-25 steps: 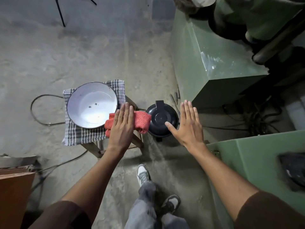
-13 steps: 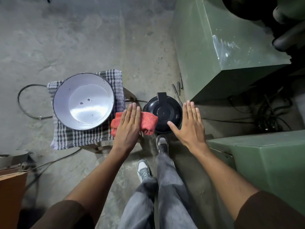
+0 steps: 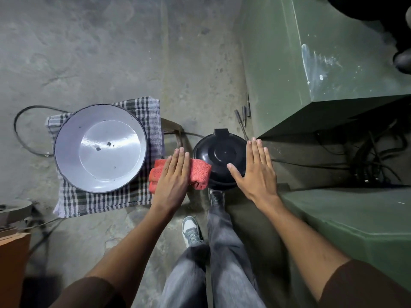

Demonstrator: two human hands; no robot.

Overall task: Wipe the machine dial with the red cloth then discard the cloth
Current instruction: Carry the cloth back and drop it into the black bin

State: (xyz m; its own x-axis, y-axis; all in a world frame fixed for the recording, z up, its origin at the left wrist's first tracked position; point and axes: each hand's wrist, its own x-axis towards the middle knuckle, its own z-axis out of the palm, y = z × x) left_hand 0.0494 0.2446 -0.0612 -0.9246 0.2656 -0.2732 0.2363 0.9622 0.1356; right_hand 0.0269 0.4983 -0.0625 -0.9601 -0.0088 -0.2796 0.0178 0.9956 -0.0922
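Observation:
A folded red cloth point(image 3: 200, 172) lies at the right edge of a stool draped in a checked cloth point(image 3: 100, 203). My left hand point(image 3: 173, 176) lies flat over the red cloth, fingers straight and together, not curled around it. My right hand point(image 3: 255, 174) hovers flat and open over the right side of a black lidded bin point(image 3: 219, 152) on the floor, holding nothing. The green machine point(image 3: 311, 63) stands at the right. No dial is in view.
A white enamel bowl point(image 3: 66, 138) sits on the checked cloth. A second green machine block point(image 3: 355, 230) is at the lower right, with dark cables point(image 3: 373, 161) between the two. Metal rods point(image 3: 243, 112) and a black cable point(image 3: 20, 134) lie on the concrete floor. My feet point(image 3: 191, 230) stand just behind the bin.
I have stepped closer, one foot now up against the bin. Both hands keep the same flat pose over the red cloth and the bin.

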